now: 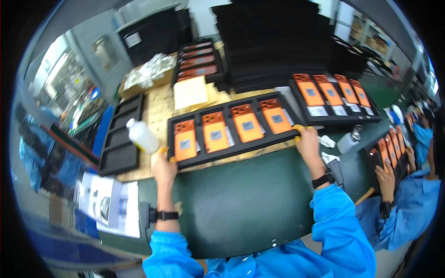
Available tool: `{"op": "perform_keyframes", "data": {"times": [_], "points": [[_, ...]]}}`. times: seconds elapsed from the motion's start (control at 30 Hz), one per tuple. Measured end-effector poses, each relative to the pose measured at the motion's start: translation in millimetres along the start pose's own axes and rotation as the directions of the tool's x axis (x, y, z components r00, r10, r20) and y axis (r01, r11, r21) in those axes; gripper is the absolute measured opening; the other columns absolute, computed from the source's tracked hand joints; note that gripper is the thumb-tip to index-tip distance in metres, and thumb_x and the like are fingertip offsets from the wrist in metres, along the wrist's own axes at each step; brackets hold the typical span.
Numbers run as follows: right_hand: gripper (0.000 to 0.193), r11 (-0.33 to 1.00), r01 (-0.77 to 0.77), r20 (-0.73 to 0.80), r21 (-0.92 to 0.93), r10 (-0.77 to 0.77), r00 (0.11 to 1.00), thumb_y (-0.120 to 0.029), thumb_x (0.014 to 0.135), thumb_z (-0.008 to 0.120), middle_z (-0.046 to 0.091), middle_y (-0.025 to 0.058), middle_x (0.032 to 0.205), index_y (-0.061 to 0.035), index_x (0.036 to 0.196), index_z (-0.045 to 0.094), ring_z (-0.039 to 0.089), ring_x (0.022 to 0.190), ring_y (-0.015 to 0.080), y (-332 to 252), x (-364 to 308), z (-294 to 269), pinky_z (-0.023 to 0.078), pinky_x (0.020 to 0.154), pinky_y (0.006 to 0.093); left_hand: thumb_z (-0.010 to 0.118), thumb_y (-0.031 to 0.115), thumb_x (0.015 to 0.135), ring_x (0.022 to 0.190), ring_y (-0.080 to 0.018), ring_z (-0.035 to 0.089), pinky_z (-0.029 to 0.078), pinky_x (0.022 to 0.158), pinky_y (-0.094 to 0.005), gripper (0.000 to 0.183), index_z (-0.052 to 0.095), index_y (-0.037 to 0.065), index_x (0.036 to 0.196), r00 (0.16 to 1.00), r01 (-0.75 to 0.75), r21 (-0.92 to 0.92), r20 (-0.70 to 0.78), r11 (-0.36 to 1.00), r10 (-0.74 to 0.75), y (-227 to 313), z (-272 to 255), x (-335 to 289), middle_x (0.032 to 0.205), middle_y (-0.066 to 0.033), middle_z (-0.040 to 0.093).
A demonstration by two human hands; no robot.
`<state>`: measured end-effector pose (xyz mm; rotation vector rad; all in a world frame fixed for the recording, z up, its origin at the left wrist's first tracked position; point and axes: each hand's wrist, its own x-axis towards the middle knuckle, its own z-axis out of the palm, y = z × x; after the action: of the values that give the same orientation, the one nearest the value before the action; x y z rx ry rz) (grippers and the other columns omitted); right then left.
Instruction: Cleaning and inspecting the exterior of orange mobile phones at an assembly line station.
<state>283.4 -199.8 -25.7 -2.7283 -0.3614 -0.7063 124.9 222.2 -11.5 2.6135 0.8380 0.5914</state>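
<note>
A long black foam tray (222, 153) lies before me, holding a row of several orange phone back covers (247, 129) with camera openings and printed labels. My left hand (164, 167) grips the tray's near left corner; yellow finger cots cover some fingertips. At the opposite end, my right hand (308, 143) is closed on the tray's right edge, also with yellow finger cots. A white plastic bottle (143, 135) stands just beyond my left hand. How far my fingers reach under the tray is hidden.
A second loaded tray (340, 121) sits at right, near a dispenser bottle (348, 140) and crumpled wipes (327, 141). An unfilled black tray (119, 162) lies left. Behind are yellow papers (191, 92), a carton (126, 88) and stacked black trays (273, 51). A co-worker's hand (385, 178) holds another tray.
</note>
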Motion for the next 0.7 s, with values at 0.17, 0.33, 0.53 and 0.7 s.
{"op": "perform_keyframes", "data": {"times": [0.17, 0.33, 0.53, 0.7], "points": [[0.034, 0.994, 0.012, -0.010, 0.105, -0.011, 1.000, -0.001, 0.064, 0.068, 0.057, 0.0187, 0.082, -0.0100, 0.097, 0.069, 0.058, 0.081, 0.0354, -8.9, -44.0, -35.4, 0.048, 0.074, 0.0438, 0.067, 0.007, 0.071, 0.074, -0.0245, 0.065, 0.049, 0.069, -0.0339, 0.030, 0.065, 0.017, 0.099, 0.995, 0.101, -0.146, 0.006, 0.984, -0.101, -2.1, -40.1, -32.7, 0.081, -0.0137, 0.067], [0.040, 0.984, 0.059, 0.015, 0.168, -0.063, 0.998, -0.005, 0.064, 0.074, 0.056, 0.0173, 0.096, -0.0155, 0.102, 0.069, 0.055, 0.088, 0.0335, -2.8, -98.9, -101.4, 0.047, 0.077, 0.0405, 0.059, -0.013, 0.075, 0.079, -0.0110, 0.060, 0.048, 0.071, -0.0237, 0.026, 0.060, -0.001, 0.098, 0.981, 0.163, -0.536, -0.002, 0.828, -0.194, -14.3, -68.9, -88.2, 0.087, -0.0063, 0.065], [0.042, 0.990, 0.044, 0.191, 0.135, -0.070, 0.979, -0.006, 0.062, 0.075, 0.053, 0.0163, 0.100, -0.0178, 0.102, 0.069, 0.053, 0.082, 0.0318, -16.7, -198.7, -162.5, 0.045, 0.072, 0.0384, 0.057, -0.014, 0.080, 0.089, -0.0122, 0.058, 0.048, 0.080, -0.0249, 0.026, 0.055, -0.004, 0.104, 0.974, 0.159, -0.589, -0.036, 0.792, -0.222, -88.3, -106.1, -222.6, 0.097, -0.0069, 0.060], [0.042, 0.987, 0.023, 0.378, 0.159, -0.083, 0.922, -0.007, 0.064, 0.074, 0.055, 0.0160, 0.101, -0.0164, 0.105, 0.068, 0.054, 0.081, 0.0316, -22.2, -224.9, -168.4, 0.047, 0.073, 0.0376, 0.058, -0.011, 0.082, 0.101, -0.0164, 0.058, 0.046, 0.088, -0.0284, 0.031, 0.053, -0.005, 0.112, 0.892, 0.369, -0.621, 0.027, 0.692, -0.451, -98.8, -116.0, -274.9, 0.106, -0.0096, 0.060]]}}
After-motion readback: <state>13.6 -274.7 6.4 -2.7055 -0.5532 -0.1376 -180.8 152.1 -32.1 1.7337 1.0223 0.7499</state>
